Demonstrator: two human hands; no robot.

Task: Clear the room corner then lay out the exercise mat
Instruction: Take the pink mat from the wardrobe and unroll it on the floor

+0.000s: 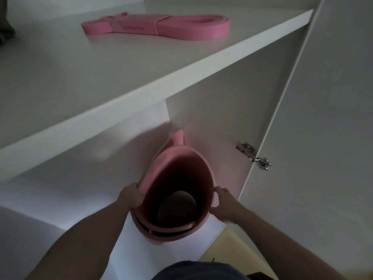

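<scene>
Both hands, left (130, 196) and right (224, 203), grip rolled pink mat (177, 178); long axis upright, open end toward camera.

The rolled exercise mat (177, 178) is plain salmon pink, darkening to a shadowed brown-red inside its coil, with no pattern visible. Above the mat, on the pale grey-white shelf (101, 77), lies a brighter bubblegum-pink strap (155, 27), also unpatterned apart from faint lettering too blurred to read. To the right of the mat the cabinet door (323, 118) is off-white with a silver metal hinge (254, 155), and below the mat a strip of pale yellow floor (228, 245) shows.
</scene>
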